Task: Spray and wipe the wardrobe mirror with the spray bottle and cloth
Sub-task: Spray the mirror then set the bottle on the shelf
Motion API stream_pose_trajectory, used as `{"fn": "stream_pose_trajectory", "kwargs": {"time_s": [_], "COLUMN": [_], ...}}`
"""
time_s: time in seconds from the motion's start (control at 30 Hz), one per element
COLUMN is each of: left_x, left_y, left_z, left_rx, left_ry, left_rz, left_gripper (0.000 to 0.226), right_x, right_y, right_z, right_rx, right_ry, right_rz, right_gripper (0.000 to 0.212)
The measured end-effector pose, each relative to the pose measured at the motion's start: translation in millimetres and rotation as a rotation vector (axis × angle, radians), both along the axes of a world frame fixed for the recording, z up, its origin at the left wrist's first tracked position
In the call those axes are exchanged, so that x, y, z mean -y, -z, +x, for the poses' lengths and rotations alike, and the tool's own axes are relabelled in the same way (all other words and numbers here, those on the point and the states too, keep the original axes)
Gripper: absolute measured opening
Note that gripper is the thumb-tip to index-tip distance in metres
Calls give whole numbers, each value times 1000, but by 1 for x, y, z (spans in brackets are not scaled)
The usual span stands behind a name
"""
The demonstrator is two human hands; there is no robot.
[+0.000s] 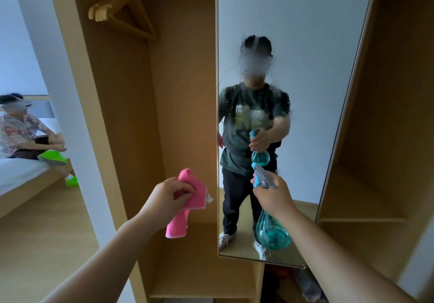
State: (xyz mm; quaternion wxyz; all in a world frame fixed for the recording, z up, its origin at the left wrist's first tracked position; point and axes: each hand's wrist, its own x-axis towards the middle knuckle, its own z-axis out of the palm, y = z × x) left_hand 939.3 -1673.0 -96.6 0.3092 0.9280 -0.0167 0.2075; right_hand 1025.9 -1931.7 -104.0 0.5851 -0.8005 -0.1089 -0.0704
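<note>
fingers of the right hand (pixel 273 197) are wrapped tight around the neck of a translucent teal plastic spray bottle (pixel 271 231), the grip clamped on it just under the grey and blue trigger head (pixel 262 177), whose nozzle points at the tall frameless wardrobe mirror (pixel 305 44). the bottle's rounded body hangs below the fist, in front of the mirror's lower edge. whether a finger lies on the trigger cannot be told from here.

the left hand (pixel 168 198) is closed on a bright pink fuzzy cloth (pixel 187 200), fingers pinching its bunched upper part so that one end sticks up above the knuckles and the longer end dangles below the wrist. a small white tag (pixel 209 199) shows at the cloth's right edge; any writing on it is too small to read. the cloth is held in front of the open tan wooden wardrobe compartment (pixel 183 91), just left of the mirror's left edge and not touching the glass.

the glass carries a patch of fine droplets (pixel 256 86) across its middle, blurring the reflected figure's upper body. no label or brand shows on the bottle.

wooden hangers (pixel 122 9) hang at the compartment's top. a second person (pixel 21 133) sits on a white bed (pixel 16 171) at far left.
</note>
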Motion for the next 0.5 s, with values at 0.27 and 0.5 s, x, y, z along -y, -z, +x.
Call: {"fn": "stream_pose_trajectory", "kwargs": {"time_s": [0.27, 0.5], "left_x": [10, 25], "left_y": [4, 16], "left_z": [2, 6], "left_rx": [-4, 25], "left_ry": [6, -49], "left_rz": [-16, -222], "left_gripper": [23, 34], "right_x": [13, 38], "right_y": [13, 17], "right_z": [-5, -2], "right_rx": [25, -5], "right_ry": [6, 13], "right_rz": [9, 58], "right_gripper": [19, 24]}}
